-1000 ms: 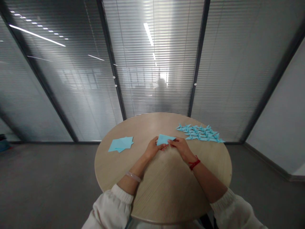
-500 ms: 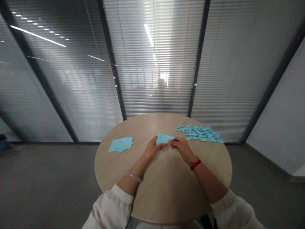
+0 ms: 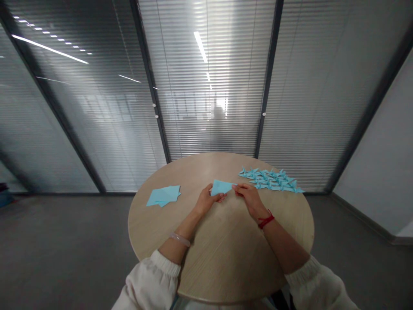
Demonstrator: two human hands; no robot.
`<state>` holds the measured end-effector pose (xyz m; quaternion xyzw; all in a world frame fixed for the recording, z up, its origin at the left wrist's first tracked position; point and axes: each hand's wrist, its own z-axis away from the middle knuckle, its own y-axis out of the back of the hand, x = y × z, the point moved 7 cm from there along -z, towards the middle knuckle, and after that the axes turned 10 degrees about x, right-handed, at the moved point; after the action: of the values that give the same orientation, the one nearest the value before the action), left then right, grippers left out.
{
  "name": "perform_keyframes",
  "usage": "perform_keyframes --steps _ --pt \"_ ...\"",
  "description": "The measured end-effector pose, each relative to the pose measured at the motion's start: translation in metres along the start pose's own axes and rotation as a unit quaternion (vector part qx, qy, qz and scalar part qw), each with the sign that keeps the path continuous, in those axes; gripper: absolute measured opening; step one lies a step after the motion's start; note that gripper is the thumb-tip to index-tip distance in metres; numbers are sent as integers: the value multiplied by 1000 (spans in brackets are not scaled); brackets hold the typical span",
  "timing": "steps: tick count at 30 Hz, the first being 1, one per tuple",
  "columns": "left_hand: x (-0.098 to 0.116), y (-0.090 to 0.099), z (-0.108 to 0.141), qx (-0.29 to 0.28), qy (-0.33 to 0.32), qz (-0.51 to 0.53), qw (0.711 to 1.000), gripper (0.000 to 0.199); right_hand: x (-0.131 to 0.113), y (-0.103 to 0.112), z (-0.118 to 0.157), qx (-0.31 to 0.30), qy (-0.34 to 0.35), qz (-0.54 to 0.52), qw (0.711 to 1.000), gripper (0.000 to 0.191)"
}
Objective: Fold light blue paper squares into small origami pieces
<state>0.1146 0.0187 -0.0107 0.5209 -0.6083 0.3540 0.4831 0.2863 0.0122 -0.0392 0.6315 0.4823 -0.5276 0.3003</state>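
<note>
A light-blue piece of folded origami paper is held up between my two hands above the middle of the table. My left hand grips its left side, thumb on the near face. At its pointed right corner, my right hand pinches the paper between thumb and fingers. To the left, a small stack of flat light-blue paper sheets lies slightly fanned. Several folded light-blue paper cranes are set close together in rows beyond my right hand.
The round wooden table reaches from my body toward glass panels with blinds. A white wall stands at the right. Grey floor surrounds the table, and a dark blue object sits at the far left.
My right hand has slid a little to the right, out to the paper's pointed corner. My left hand keeps its hold, nearly still.
</note>
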Motion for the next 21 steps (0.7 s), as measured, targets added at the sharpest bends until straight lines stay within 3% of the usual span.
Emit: perform_keyframes --steps 12,21 --pt "-24 13 -11 29 60 80 995 49 -4 13 -2 56 -54 -102 992 27" --pt "-24 26 -11 76 97 100 987 38 -1 16 -5 66 -77 -139 985 26"
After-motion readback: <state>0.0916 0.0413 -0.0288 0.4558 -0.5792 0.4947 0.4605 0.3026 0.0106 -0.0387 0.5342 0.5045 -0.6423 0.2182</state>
